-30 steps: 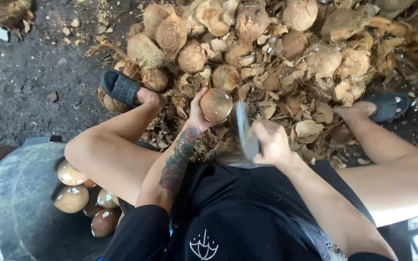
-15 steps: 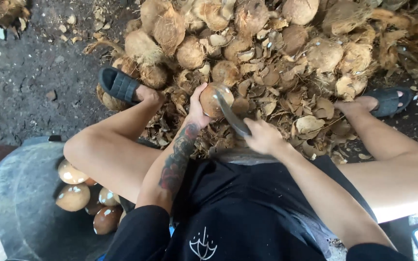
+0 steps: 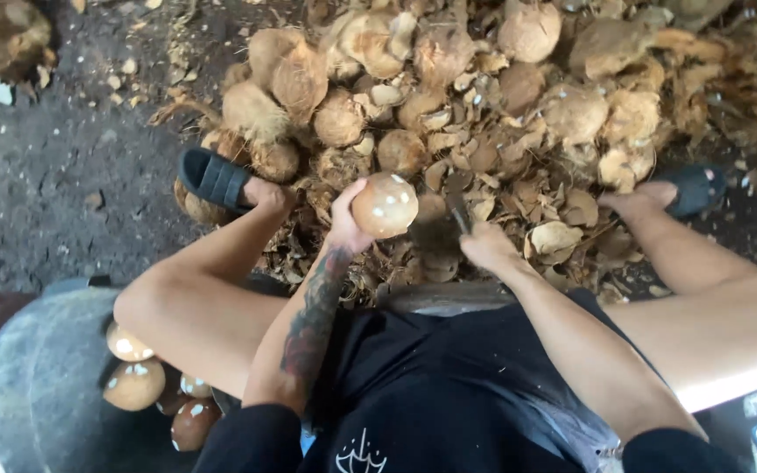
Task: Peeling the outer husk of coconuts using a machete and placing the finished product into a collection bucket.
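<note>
Brown and speckled with white, a peeled coconut (image 3: 385, 205) is sitting in the left hand (image 3: 346, 217), whose fingers are curling round its left side and gripping it just above the husk pile (image 3: 484, 105). That tattooed forearm is reaching forward between the knees, wrist bent upward. Just to the coconut's right, the right hand (image 3: 486, 246) is clenching the handle of a blade (image 3: 456, 207) that is blurring with motion, its metal pointing up and away from the body. Compared with half a second ago, the blade is no longer lying against the coconut; it is standing clear of the shell, and the right hand is sitting lower. Down at the left, more peeled coconuts (image 3: 136, 384) are lying in a grey tub (image 3: 37, 385). Both sandalled feet are resting at the pile's edges.
</note>
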